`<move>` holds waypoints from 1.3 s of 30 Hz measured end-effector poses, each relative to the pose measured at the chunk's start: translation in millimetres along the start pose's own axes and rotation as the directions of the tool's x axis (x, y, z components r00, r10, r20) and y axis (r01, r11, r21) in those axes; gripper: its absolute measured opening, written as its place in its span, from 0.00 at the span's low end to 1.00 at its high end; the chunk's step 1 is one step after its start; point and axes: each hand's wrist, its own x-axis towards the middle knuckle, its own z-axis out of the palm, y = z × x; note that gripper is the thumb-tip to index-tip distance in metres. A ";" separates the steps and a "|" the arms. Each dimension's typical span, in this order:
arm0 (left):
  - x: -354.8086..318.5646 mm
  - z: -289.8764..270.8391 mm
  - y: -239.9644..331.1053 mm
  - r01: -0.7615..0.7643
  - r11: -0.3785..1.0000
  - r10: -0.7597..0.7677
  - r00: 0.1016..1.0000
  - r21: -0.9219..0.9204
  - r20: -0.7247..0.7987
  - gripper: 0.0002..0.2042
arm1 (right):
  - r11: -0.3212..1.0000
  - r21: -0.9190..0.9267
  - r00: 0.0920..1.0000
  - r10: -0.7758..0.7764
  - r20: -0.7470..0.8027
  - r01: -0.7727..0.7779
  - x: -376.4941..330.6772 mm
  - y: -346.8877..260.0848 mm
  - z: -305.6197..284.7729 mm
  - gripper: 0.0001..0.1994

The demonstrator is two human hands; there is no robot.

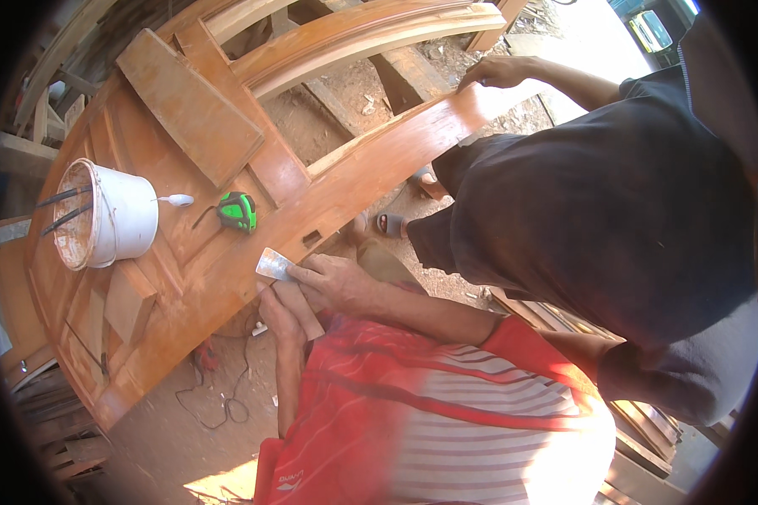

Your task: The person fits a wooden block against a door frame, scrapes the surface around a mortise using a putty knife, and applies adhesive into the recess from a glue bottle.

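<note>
A scraper with a thin, smeared metal blade point(274, 264) is pinched in my right hand point(333, 282), close to the edge of a brown wooden door point(227, 273). My left hand point(281, 315) is just below, its fingers closed around a flat tan piece point(298, 306) whose kind I cannot make out. Beyond the blade, a small rectangular slot point(312, 237) is cut into the door. A green and black tape measure point(237, 211) lies on the panel to the left of the slot.
A white bucket point(130, 215) holding dark sticks stands on the door, near a loose board point(192, 105) and wood blocks point(129, 301). At the right a co-worker in dark clothes point(598, 202) rests a hand point(499, 72) on the door. A cable point(227, 408) trails on the ground.
</note>
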 end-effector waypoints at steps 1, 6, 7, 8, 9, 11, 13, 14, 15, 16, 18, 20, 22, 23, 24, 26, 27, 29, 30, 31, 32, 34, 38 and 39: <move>1.1 0.6 -0.9 -0.001 1.000 0.001 1.000 -0.016 0.017 0.33 | 1.000 0.000 1.000 0.003 0.005 -0.003 0.5 1.5 0.4 0.23; -2.3 0.0 6.9 -0.004 0.999 0.005 1.000 0.048 -0.021 0.33 | 0.999 -0.041 0.998 -0.002 0.061 0.004 -1.4 12.3 14.4 0.23; 0.0 -1.5 3.4 -0.032 0.998 0.033 0.999 0.050 -0.007 0.33 | 0.999 -0.038 0.998 -0.002 0.065 0.004 -2.8 14.3 17.5 0.23; 2.2 -2.2 0.0 -0.030 0.998 0.030 0.999 0.049 -0.010 0.33 | 0.999 -0.034 0.998 -0.002 0.057 0.004 -2.6 15.0 18.7 0.24; 4.3 -2.7 -3.2 -0.030 0.999 0.031 0.999 0.041 -0.029 0.32 | 1.000 -0.029 0.999 -0.002 0.047 0.004 -2.3 15.5 19.6 0.24; 8.6 -4.6 -10.6 -0.029 0.999 0.031 0.998 0.034 -0.051 0.32 | 1.000 -0.023 0.998 0.007 0.056 -0.006 -2.0 15.0 16.7 0.24; 12.2 -7.4 -17.3 -0.051 0.999 0.051 0.997 0.004 -0.053 0.31 | 1.000 -0.015 0.998 0.016 0.064 -0.015 -0.3 13.7 11.1 0.25; 9.4 -7.2 -14.1 -0.046 0.999 0.047 0.997 0.007 -0.056 0.31 | 1.000 -0.023 0.996 0.021 0.087 -0.019 -1.6 13.0 9.1 0.25; 6.9 -6.6 -9.0 -0.044 0.999 0.045 0.999 0.021 -0.021 0.31 | 0.999 -0.032 0.994 0.026 0.109 -0.023 -1.9 12.5 8.0 0.26; 5.9 -5.4 -5.4 -0.043 0.998 0.043 0.999 0.035 0.015 0.31 | 0.999 -0.026 0.993 0.028 0.111 -0.026 -0.7 13.2 7.6 0.26; 6.8 -7.6 -11.0 -0.019 1.000 0.019 1.000 0.024 -0.018 0.31 | 0.999 -0.001 0.997 0.033 0.076 -0.033 0.1 9.9 10.2 0.26; 5.6 -7.2 -11.5 -0.002 1.000 0.002 0.999 0.010 -0.038 0.31 | 1.000 -0.011 0.994 0.029 0.101 -0.028 -3.3 5.9 9.4 0.26; 4.3 -0.4 -6.1 0.023 0.999 -0.022 0.999 0.029 -0.032 0.31 | 0.999 -0.034 0.993 0.030 0.118 -0.026 -2.6 8.1 5.3 0.26; 10.5 3.1 -7.4 0.021 0.999 -0.020 0.999 0.029 -0.028 0.31 | 0.998 -0.038 0.991 0.056 0.123 -0.052 -1.6 9.7 3.0 0.26; 8.3 -0.3 -9.1 -0.022 0.999 0.024 0.999 0.043 -0.048 0.31 | 0.997 -0.021 0.987 0.070 0.145 -0.068 -3.3 2.4 4.1 0.26; 5.7 -1.2 -6.7 -0.063 0.996 0.067 0.995 0.060 -0.070 0.31 | 0.998 0.001 0.992 0.057 0.115 -0.057 -3.4 3.2 9.6 0.26; 4.2 2.5 -1.3 -0.030 0.999 0.030 0.997 0.012 -0.064 0.31 | 0.998 0.005 0.996 0.054 0.070 -0.055 -3.2 4.8 11.7 0.26; 3.5 2.4 -0.4 0.000 0.999 -0.003 0.998 -0.041 -0.061 0.31 | 0.998 0.008 0.996 0.056 0.075 -0.057 -6.8 1.6 9.5 0.26; 5.0 1.7 -2.9 -0.004 0.998 0.002 0.999 -0.066 -0.034 0.30 | 0.998 0.010 0.995 0.060 0.078 -0.061 -6.4 0.3 6.7 0.25; 6.2 1.3 -4.0 -0.009 0.996 0.008 1.000 -0.090 -0.006 0.30 | 0.998 0.009 0.995 0.053 0.079 -0.054 -5.0 0.3 5.3 0.25; 5.6 -0.5 -4.7 -0.008 0.996 0.007 1.000 -0.094 -0.012 0.30 | 0.998 0.013 0.998 0.053 0.042 -0.054 -5.7 -1.4 5.4 0.24; 6.8 -1.2 -3.6 0.073 0.996 -0.074 0.997 -0.044 -0.022 0.32 | 0.999 0.017 0.999 0.050 0.009 -0.051 -5.8 -4.8 3.4 0.24; -1.5 4.5 6.7 0.071 0.991 -0.073 0.997 -0.110 -0.014 0.32 | 0.987 0.017 0.986 0.157 0.054 -0.158 -5.3 -11.3 -6.8 0.23; -2.8 5.2 9.5 0.092 0.988 -0.094 0.996 -0.123 -0.007 0.32 | 0.984 0.016 0.983 0.177 0.057 -0.178 -5.6 -11.8 -8.3 0.23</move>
